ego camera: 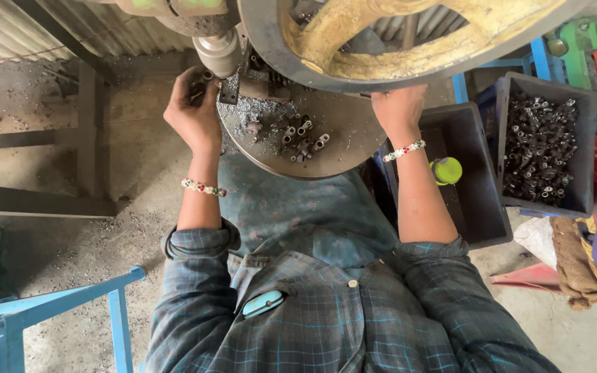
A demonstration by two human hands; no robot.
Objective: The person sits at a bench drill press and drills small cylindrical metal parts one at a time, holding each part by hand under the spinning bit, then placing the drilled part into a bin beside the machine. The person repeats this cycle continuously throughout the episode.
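Nearest to us is our own checked shirt (354, 318), with a pale blue case (262, 303) poking out of its chest pocket. Beyond it our left hand (193, 110) is raised to the steel post (218, 50) of the press, fingers curled closed around a few small dark metal sleeves (200, 81) held right up against the tooling. Our right hand (399, 107) reaches under the rim of the big yellow-spoked flywheel (409, 41); its fingers are hidden behind that rim, so we cannot tell whether they grip anything. Between the hands lies the round steel bench (340, 148), dusted with filings and carrying a small heap of similar sleeves (302, 138). A grey crate (540, 145) full of such pieces stands at the right, beside an emptier dark bin (475, 207) holding a yellow-green bottle (447, 170). We judge the step in hand to be feeding a sleeve into the press; seating it would call for a steady left hand kept free of the tooling.
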